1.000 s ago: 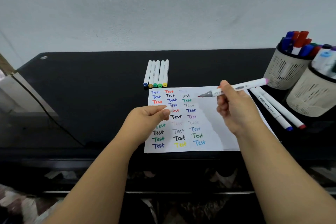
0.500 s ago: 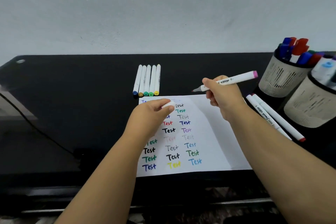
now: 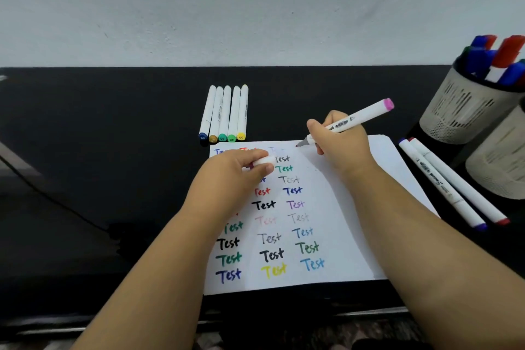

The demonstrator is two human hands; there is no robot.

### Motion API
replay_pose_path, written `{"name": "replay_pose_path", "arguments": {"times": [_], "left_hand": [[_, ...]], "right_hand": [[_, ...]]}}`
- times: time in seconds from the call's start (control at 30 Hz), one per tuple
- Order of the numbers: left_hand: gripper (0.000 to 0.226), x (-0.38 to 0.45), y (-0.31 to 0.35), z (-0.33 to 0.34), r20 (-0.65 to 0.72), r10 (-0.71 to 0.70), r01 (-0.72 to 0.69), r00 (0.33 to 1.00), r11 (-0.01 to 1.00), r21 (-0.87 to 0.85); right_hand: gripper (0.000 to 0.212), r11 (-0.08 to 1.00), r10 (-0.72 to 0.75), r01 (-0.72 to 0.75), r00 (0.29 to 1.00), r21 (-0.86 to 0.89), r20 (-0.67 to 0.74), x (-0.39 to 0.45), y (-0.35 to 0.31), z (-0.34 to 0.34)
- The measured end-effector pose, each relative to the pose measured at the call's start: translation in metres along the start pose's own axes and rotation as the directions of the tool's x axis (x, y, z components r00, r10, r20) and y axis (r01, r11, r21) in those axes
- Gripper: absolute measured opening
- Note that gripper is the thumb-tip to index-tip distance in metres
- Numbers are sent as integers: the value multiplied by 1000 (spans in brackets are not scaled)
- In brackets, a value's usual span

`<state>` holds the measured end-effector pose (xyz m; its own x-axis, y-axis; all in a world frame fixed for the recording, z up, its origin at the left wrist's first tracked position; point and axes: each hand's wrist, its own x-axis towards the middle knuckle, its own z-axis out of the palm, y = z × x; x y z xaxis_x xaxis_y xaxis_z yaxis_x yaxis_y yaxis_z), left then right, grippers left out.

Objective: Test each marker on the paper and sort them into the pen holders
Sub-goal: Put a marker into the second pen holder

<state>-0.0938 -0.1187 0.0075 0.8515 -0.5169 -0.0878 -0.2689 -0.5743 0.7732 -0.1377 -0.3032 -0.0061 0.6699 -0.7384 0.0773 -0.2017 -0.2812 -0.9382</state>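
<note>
white paper (image 3: 355, 207) lies on the black desk (image 3: 113, 150) near its front edge, and we see it filled with rows of the word "test" in many colours. our right hand (image 3: 341, 145) grips a white marker with a pink end cap (image 3: 358, 116), fingers curled round the barrel, and its grey nib touches the sheet near the far edge, in the bare part right of the written columns. our left hand (image 3: 235, 176) rests on the upper left part of the sheet, thumb and forefinger pinching a small white marker cap (image 3: 264, 161).

just beyond the sheet's far left corner, five white markers (image 3: 225, 113) lie side by side, touching, their coloured ends toward us: blue, ochre, two greens, yellow. beside the sheet's right edge two more white markers (image 3: 451, 182) lie close together, one tipped blue, one red. toward the desk's right edge stand two beige mesh pen holders; the farther pen holder (image 3: 460, 111) carries blue and red capped markers, and the nearer pen holder (image 3: 500, 167) is cut off by the picture's edge, so we cannot tell its contents.
</note>
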Motion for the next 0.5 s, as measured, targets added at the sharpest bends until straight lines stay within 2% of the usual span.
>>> {"name": "replay_pose_path", "arguments": {"times": [0.17, 0.33, 0.5], "left_hand": [[27, -3, 2, 1, 10, 7, -7, 1000, 1000, -12], [32, -5, 4, 0, 17, 8, -8, 1000, 1000, 5], [33, -6, 4, 0, 18, 5, -5, 1000, 1000, 8]], "right_hand": [[29, 997, -19, 23, 998, -78, 55, -3, 2, 1], [32, 998, -6, 5, 1000, -61, -20, 1, 0, -1], [30, 997, -8, 10, 1000, -78, 20, -2, 0, 0]]}}
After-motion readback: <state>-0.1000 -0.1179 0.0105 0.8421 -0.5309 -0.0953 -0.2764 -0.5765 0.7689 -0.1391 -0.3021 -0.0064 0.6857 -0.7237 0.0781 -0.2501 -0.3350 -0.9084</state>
